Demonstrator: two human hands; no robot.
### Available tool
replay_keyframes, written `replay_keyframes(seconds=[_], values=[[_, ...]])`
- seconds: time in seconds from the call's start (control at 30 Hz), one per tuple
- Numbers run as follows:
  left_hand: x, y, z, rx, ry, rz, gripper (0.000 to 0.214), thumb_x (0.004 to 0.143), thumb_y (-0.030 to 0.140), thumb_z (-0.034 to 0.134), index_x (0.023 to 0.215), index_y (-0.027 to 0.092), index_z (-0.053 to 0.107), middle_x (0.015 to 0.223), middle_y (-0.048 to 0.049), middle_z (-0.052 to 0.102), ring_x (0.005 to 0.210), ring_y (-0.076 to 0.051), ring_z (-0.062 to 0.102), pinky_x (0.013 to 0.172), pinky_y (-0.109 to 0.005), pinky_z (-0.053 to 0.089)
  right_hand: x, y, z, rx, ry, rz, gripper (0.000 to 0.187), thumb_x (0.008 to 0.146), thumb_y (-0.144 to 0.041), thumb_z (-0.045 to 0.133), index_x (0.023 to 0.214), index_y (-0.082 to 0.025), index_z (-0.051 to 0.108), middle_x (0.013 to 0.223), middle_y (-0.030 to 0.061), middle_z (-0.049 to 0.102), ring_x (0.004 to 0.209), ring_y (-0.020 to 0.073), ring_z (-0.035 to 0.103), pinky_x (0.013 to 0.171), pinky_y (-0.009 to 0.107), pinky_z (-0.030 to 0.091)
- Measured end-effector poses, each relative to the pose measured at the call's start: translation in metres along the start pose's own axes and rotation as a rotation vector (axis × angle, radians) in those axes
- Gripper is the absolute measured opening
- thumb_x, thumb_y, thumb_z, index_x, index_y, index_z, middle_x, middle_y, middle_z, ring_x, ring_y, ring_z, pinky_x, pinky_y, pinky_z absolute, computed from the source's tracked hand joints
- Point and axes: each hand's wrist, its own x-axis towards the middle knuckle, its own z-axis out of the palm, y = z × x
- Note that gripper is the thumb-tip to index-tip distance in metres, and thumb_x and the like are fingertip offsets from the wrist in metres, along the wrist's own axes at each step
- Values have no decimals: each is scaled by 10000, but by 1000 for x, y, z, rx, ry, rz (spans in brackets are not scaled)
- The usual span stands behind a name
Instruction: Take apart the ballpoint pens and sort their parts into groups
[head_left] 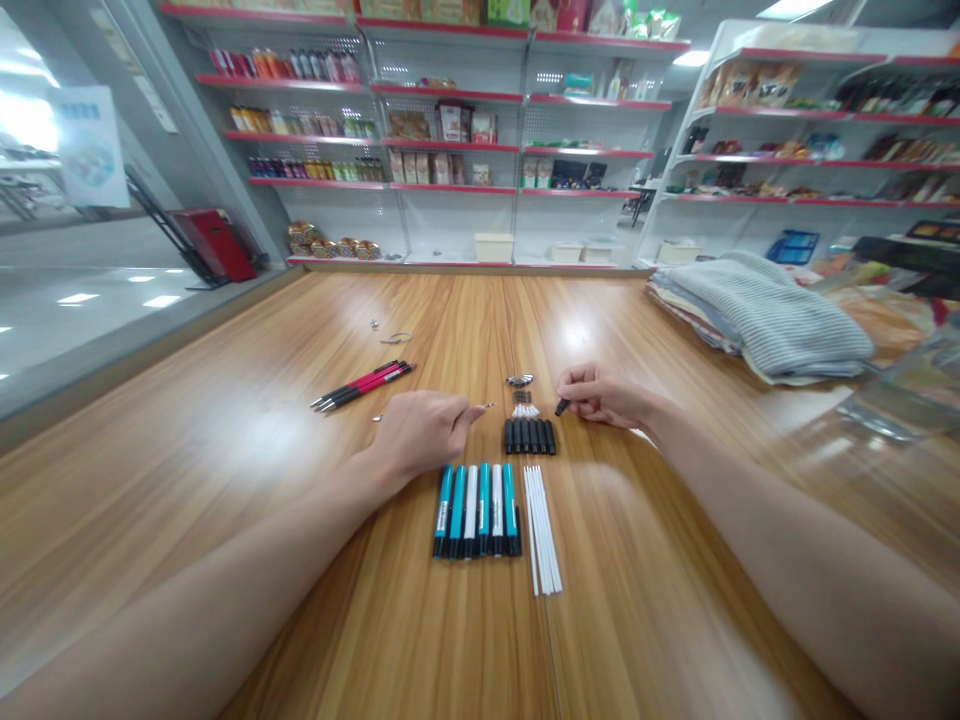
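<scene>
My left hand (427, 430) is closed, with a tiny slim pen part (489, 405) between thumb and forefinger, too small to name exactly. In my right hand (596, 395) a short black pen grip (561, 407) is pinched, tilted down over the wood. Between the hands lies a row of black pen grips (529, 437). Above it sit small white-tipped parts (526, 411), dark little pieces that may be springs (522, 397) and silvery pen tips (519, 380). Nearer me are teal and white pen barrels (471, 510) side by side, with thin white refills (541, 530) to their right.
Several red and black pens (364, 387) lie on the wooden table (300, 560) to the left. Behind them is a looped band (396, 338). Folded cloths (757, 310) and a clear container (907, 380) stand at the right. Stocked shelves (450, 97) rise beyond the table.
</scene>
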Motion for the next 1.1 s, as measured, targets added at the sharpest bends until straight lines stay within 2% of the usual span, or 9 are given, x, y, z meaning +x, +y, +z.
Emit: replay_keyframes(seconds=[0.13,0.23,0.4,0.63,0.77,0.97,1.1], values=[[0,0,-1,-12,6,7,490,933,473,374,607,183,596,577,-50,629,526,-152,548,489,-275,187,-8,-9,-4,-187,-176,136,336,661,-347,785,833,-136,587,548,-28,574,380,25,382,317,118,221],[1,1,-2,-15,-5,-5,498,933,479,368,607,181,600,583,-54,630,528,-155,547,489,-273,182,-9,-13,-1,-311,-249,166,382,666,-359,784,894,-139,570,593,-10,624,376,38,432,305,117,284],[1,2,-3,-12,-59,-31,503,942,482,341,637,182,606,630,-58,656,579,-168,580,505,-278,204,-7,-10,4,-387,-234,150,389,714,-386,736,919,-148,506,636,18,661,409,93,561,324,142,395],[0,3,-4,-6,-98,-40,508,946,487,322,657,186,611,654,-57,663,612,-181,601,516,-285,217,-8,-10,6,-330,-180,188,370,697,-256,686,979,-161,465,641,17,669,437,126,610,341,159,436],[1,3,-3,-1,-100,-40,504,949,492,313,671,195,611,666,-51,668,627,-187,611,521,-293,210,-9,-13,10,-302,-155,184,350,673,-204,658,940,-178,432,637,15,666,450,135,618,333,157,430],[2,3,-3,7,-113,-34,482,951,478,313,680,195,594,677,-47,671,633,-191,615,519,-296,191,-8,-9,7,-213,-192,125,365,661,-220,676,812,-208,344,715,32,685,493,137,636,319,137,389],[1,4,-5,6,-118,-24,421,949,423,337,694,193,581,685,-44,667,631,-187,610,518,-299,196,-6,-4,6,-202,-176,97,320,670,-235,665,779,-206,366,646,8,651,418,117,574,292,148,327]])
